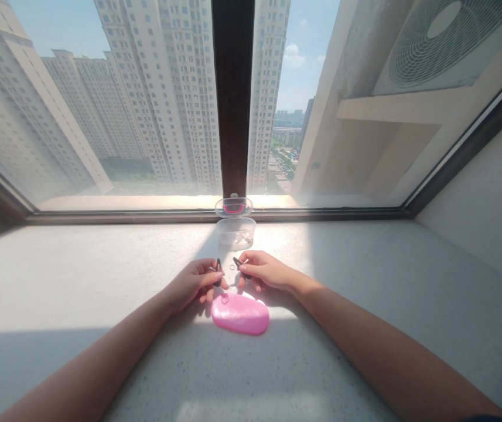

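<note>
Two closed grips on my feed, left hand [195, 282] pinching small dark tool [218, 271], right hand [265, 271] pinching second dark tool [240, 266], glossy pink oval pouch [241, 315] just beside.

A wide, pale speckled sill [101, 281] runs beneath a large window [101, 117]. A dark brown post [233, 88] splits the glass down the middle, and a dark frame [123, 217] lines the sill's far edge. Outside, tall pale towers [167, 88] rise under a blue sky [299, 64]. To the right, an air-conditioner unit [444, 41] sits on a concrete ledge [409, 108]. A plain white wall [488, 199] meets the sill's right edge. Sunlight lies across the far part of the sill, while its near edge is in shade.
</note>
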The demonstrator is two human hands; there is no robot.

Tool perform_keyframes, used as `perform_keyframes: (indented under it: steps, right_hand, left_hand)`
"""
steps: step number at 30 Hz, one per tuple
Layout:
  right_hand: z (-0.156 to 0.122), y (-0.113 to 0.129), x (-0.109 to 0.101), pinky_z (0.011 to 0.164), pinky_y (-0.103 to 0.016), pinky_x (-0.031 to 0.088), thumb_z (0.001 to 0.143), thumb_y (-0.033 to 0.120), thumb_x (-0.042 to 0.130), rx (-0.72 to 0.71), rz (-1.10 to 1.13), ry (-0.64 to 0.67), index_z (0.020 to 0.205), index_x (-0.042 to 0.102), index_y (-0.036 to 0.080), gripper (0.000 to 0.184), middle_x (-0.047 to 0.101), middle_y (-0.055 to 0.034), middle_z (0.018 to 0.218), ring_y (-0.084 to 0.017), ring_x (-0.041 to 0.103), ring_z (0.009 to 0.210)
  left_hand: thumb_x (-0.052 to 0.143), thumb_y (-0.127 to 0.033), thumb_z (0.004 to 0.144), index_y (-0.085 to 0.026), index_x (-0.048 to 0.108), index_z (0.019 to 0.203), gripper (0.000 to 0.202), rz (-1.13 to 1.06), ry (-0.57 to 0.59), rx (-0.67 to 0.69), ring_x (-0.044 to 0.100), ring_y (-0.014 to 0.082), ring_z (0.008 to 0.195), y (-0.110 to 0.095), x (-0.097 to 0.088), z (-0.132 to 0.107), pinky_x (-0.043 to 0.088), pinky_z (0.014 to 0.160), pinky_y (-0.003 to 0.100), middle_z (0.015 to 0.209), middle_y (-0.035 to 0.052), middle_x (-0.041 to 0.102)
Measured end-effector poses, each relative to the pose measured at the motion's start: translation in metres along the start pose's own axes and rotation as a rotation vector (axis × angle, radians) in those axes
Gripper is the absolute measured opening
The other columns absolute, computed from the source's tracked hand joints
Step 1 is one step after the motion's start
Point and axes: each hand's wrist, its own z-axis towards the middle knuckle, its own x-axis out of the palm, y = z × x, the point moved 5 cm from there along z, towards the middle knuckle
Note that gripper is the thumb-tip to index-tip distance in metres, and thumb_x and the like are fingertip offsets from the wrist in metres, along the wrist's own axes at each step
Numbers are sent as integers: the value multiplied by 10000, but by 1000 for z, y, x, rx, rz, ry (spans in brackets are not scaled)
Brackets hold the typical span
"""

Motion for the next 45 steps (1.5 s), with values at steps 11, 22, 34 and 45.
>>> perform_keyframes:
  steps: [11,22,34,45]
  right_hand:
    - [0,-2,1,392,-170,418,863,336,567,8,86,8,882,456,174,197,672,-31,696,-87,570,426]
    - [1,-6,1,429,-190,445,842,211,526,15,73,13,919,519,149,98,683,-55,717,-114,615,480]
    - [0,-3,2,481,-198,457,800,141,533,17,44,11,918,547,135,119,692,-64,769,-110,629,521]
    - [2,-4,2,493,-194,457,799,183,589,-5,61,41,925,544,140,141,698,-63,780,-117,648,560]
  left_hand:
    - [636,-389,800,-119,594,756,276,-30,31,-14,430,57,354,5,0,0,378,326,174,561,32,602]
    - [642,-356,806,-127,576,751,245,4,39,5,450,69,355,4,2,0,383,333,175,506,14,573]
    - [639,-224,784,-136,537,817,138,7,73,40,483,57,434,8,2,1,413,380,184,727,32,619]
    - [667,-195,750,-129,577,827,135,63,63,26,504,54,454,4,3,0,359,431,168,683,17,625]
